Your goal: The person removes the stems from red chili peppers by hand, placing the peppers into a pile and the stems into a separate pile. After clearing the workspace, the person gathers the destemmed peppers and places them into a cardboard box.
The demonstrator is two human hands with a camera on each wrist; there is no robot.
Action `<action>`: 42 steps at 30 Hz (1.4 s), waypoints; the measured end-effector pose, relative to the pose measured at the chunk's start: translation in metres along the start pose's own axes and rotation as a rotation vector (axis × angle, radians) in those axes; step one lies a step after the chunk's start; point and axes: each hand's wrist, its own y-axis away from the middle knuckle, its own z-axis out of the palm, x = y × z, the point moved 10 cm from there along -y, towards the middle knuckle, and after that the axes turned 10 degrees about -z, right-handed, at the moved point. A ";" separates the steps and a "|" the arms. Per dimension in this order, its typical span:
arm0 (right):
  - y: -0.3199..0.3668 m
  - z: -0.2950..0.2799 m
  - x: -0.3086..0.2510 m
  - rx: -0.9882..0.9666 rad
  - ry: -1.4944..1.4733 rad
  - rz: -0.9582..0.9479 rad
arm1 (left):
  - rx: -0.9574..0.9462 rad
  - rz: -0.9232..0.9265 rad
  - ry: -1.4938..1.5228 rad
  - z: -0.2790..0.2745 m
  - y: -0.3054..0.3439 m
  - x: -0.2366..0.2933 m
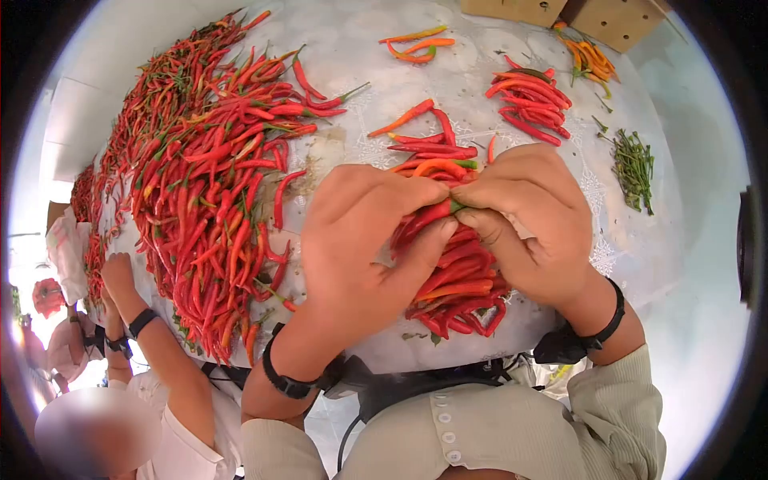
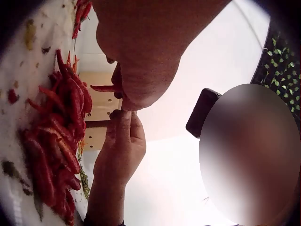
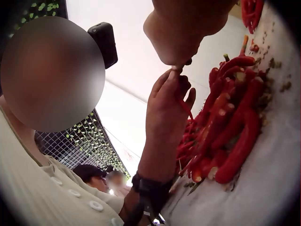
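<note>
Both hands meet over a heap of red chili peppers (image 1: 456,276) in the head view. The left hand (image 1: 340,232) holds a red chili pepper (image 1: 430,214) between thumb and fingers. Its green stem end (image 1: 457,206) is pinched by the thumb and forefinger of the right hand (image 1: 540,212). From the left hand, the pepper's thin red tip pokes out in both wrist views. In the right wrist view, several heaped peppers (image 3: 240,150) show pale cut-looking ends with no stems.
A large pile of stemmed red chilies (image 1: 200,192) covers the table's left. Toward the right lie a smaller red bunch (image 1: 532,100), orange chilies (image 1: 590,60) and loose green stems (image 1: 634,168). Cardboard boxes (image 1: 612,22) stand at the back. Another person's arm (image 1: 172,360) reaches in at left.
</note>
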 end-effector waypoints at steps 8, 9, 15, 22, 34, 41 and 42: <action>0.000 0.001 0.000 -0.065 -0.028 0.012 | -0.052 -0.077 0.039 0.002 0.001 -0.006; -0.001 0.001 -0.001 -0.071 -0.029 0.008 | -0.063 -0.110 0.069 0.003 0.001 -0.008; 0.000 0.005 0.004 -0.095 -0.183 0.062 | -0.145 -0.212 0.174 0.007 0.001 -0.015; 0.002 0.008 0.009 -0.154 -0.269 0.077 | -0.219 -0.232 0.252 0.014 0.003 -0.019; 0.024 0.008 0.054 -0.057 -0.742 0.591 | -0.240 -0.508 0.700 0.020 0.013 -0.043; 0.028 -0.145 0.102 0.176 0.880 0.457 | -0.099 -0.419 0.727 0.003 0.006 -0.039; 0.036 -0.160 0.114 0.111 1.010 0.507 | -0.095 -0.387 0.703 0.004 0.007 -0.039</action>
